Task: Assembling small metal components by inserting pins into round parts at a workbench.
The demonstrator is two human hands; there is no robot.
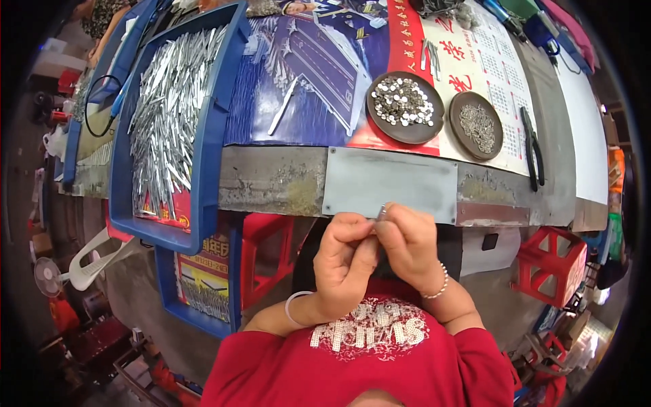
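Observation:
Just in front of my chest, both hands meet fingertip to fingertip at the bench's near edge. My left hand is closed in a pinch. My right hand pinches from the other side, its fingers curled. Between the fingertips a small shiny metal piece shows; most of it is hidden. Beyond the hands a grey metal plate is fixed to the bench edge. Farther back stand a brown round dish of small silvery discs and another brown dish of tiny metal parts.
At the left a blue tray holds a heap of thin metal strips. A single metal strip lies on the blue poster. Black-handled pliers rest at the right. Red stools and a lower blue tray stand below.

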